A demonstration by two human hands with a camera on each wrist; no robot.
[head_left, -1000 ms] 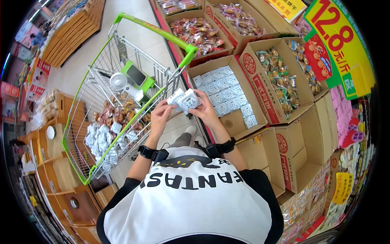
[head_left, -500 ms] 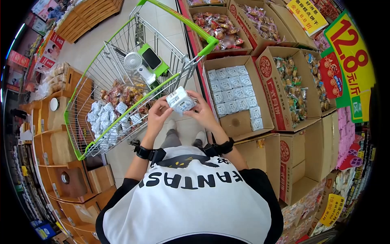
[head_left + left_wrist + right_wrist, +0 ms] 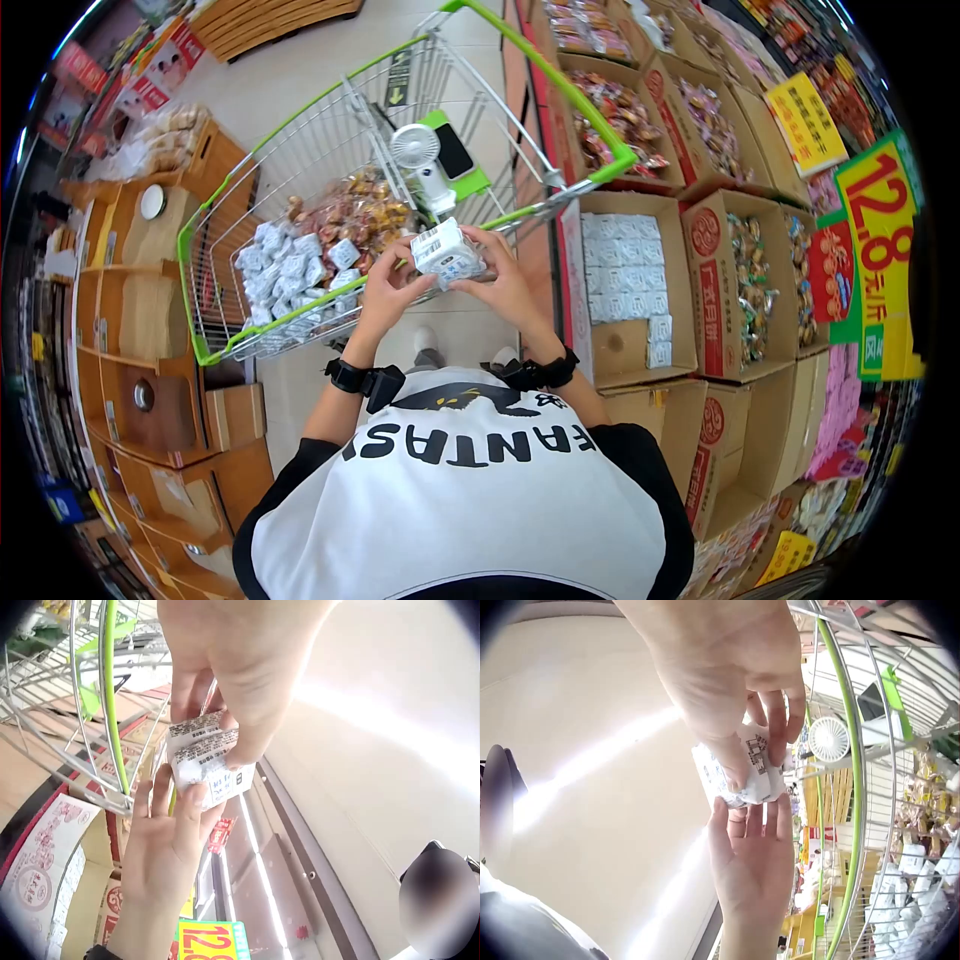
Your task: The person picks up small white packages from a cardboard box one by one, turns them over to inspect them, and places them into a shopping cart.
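- We see left grip (image 3: 388,290) and right grip (image 3: 505,282) pinching white packets (image 3: 445,252) near the cart's (image 3: 588,110) closest edge.
- We see more packets (image 3: 283,268) toward its left end.

In the head view, a pale tiled floor (image 3: 270,90) is stretching toward eleven o'clock, where a slatted wooden stand (image 3: 275,22) is standing; wooden shelving (image 3: 150,320) is lining nine. In the right wrist view, a ceiling (image 3: 577,682) is spreading at ten, light strips (image 3: 607,754) glowing toward nine and seven.
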